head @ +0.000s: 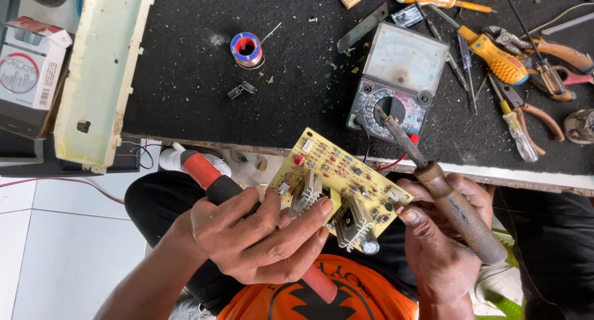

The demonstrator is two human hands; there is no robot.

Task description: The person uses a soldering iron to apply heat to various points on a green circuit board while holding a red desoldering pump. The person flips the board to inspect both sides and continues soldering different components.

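Yellow circuit board (337, 187), component side up, held above the person's lap just in front of the bench (185, 79) edge, tilted toward the head camera, seemingly so that its parts can be inspected. Left hand (260, 236): fingers curled closed, thumb and fingertips pinching the board's near edge beside a finned metal heat sink (307, 193); the same hand also clamps a red-and-black tube-shaped tool (213, 181) against the palm, its white end pointing toward the bench. Right hand (442, 233): clenched around the brown wooden handle of a soldering iron (433, 178), whose dark tip rises away from the board and ends over the multimeter (399, 85); the thumb tip touches the board's right corner, apparently steadying it. Keeping the iron angled upward holds its tip well apart from both board and fingers. On the black bench surface: the analogue multimeter just behind the board, a spool of solder wire (246, 49) to its left, and screwdrivers with yellow handles (495, 57) and pliers (557, 54) grouped at the right. A long pale plastic casing (102, 72) lies along the bench's left edge.
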